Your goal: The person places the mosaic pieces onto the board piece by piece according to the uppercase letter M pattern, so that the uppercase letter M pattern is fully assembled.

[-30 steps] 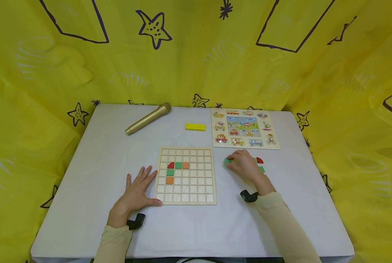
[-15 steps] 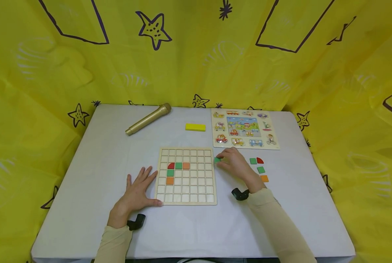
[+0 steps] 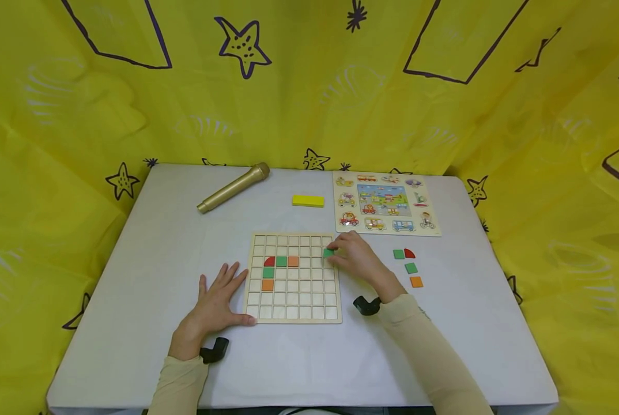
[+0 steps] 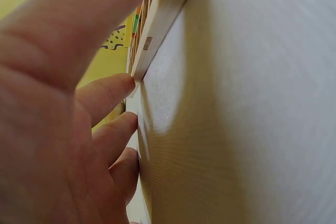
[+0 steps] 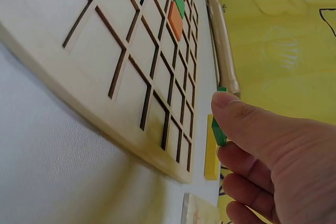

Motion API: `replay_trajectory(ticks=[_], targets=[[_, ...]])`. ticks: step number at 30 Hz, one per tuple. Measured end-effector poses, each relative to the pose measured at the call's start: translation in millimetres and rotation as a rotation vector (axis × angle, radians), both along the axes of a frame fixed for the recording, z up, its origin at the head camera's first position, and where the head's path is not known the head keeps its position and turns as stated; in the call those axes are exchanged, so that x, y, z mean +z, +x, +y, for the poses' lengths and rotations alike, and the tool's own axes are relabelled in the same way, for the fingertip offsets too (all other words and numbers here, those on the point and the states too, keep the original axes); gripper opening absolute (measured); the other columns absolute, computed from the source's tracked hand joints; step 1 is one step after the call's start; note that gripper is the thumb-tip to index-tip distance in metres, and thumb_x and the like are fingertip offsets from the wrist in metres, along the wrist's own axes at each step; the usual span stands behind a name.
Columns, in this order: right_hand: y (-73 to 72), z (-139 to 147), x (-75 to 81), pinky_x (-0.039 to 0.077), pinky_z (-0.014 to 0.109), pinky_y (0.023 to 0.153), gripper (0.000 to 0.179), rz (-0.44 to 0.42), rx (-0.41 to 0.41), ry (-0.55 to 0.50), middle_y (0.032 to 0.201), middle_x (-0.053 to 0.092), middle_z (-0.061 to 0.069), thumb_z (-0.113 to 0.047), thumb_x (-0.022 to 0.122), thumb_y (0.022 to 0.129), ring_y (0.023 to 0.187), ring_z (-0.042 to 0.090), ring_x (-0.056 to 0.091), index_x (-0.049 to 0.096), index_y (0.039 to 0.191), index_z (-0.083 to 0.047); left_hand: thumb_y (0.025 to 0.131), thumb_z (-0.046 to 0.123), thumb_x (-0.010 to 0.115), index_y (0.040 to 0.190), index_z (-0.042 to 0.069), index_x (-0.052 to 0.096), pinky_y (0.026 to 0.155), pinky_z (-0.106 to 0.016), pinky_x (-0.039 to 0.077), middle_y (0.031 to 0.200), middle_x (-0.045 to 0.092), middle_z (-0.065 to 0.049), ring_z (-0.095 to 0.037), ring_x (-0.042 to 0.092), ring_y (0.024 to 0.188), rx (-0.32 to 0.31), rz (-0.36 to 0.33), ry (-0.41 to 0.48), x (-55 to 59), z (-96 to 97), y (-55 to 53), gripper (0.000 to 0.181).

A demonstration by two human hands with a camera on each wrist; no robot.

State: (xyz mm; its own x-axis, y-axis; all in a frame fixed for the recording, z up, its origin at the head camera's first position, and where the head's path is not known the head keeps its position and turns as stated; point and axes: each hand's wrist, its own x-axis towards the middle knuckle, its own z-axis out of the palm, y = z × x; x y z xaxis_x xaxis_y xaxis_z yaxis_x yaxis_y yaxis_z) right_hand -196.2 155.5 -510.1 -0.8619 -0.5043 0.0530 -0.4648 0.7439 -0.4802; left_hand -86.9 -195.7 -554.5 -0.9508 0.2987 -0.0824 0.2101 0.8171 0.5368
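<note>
My right hand point(image 3: 358, 258) pinches a green square tile point(image 5: 219, 129) between thumb and fingers, over the right edge of a wooden grid board point(image 3: 304, 300). Spread out flat on the table, my left hand point(image 3: 213, 302) touches the board's left side, its thumb at the lower left corner. Set in the board's cells are a red quarter-circle tile point(image 3: 270, 261), two green tiles, one of them a green square point(image 3: 281, 261) beside the red one, and two orange tiles, including an orange square point(image 3: 267, 285) lower down. In the left wrist view, fingertips point(image 4: 123, 83) meet the board's edge.
Right of the board lie loose tiles: a red quarter-circle point(image 3: 410, 253), two green squares such as the lower green tile point(image 3: 411, 268), and an orange square point(image 3: 416, 282). Behind are a gold microphone point(image 3: 234, 188), a yellow block point(image 3: 308, 201) and a vehicle picture puzzle point(image 3: 346, 227).
My right hand has carried the green square tile leftward from beside the loose tiles to the board's right edge, uncovering those tiles. The left hand has stayed in place.
</note>
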Motion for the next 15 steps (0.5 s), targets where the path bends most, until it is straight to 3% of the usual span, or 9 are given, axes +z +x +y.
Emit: replay_trajectory(ticks=[10,15], targets=[[2.6,-18,-0.2,0.043,0.035,0.091,0.024,0.000,0.046,0.011,0.101,0.064,0.000,-0.022,0.078,0.086,0.101,0.018,0.051,0.075,0.106,-0.009,0.058,0.060,0.086,0.151,0.009,0.036,0.105,-0.069,-0.009,0.160,0.019,-0.016,-0.037,0.006,0.146,0.001,0.002,0.002,-0.8,-0.3,0.3,0.117],[3.9,-26,-3.3,0.043,0.032,0.085,0.024,0.017,0.099,0.013,0.099,0.063,-0.001,-0.024,0.078,0.086,0.094,0.016,0.049,0.075,0.104,-0.009,0.058,0.060,0.086,0.152,0.009,0.036,0.105,-0.069,-0.009,0.160,0.019,-0.015,-0.037,0.005,0.146,0.002,0.000,0.003,-1.5,-0.6,0.0,0.117]])
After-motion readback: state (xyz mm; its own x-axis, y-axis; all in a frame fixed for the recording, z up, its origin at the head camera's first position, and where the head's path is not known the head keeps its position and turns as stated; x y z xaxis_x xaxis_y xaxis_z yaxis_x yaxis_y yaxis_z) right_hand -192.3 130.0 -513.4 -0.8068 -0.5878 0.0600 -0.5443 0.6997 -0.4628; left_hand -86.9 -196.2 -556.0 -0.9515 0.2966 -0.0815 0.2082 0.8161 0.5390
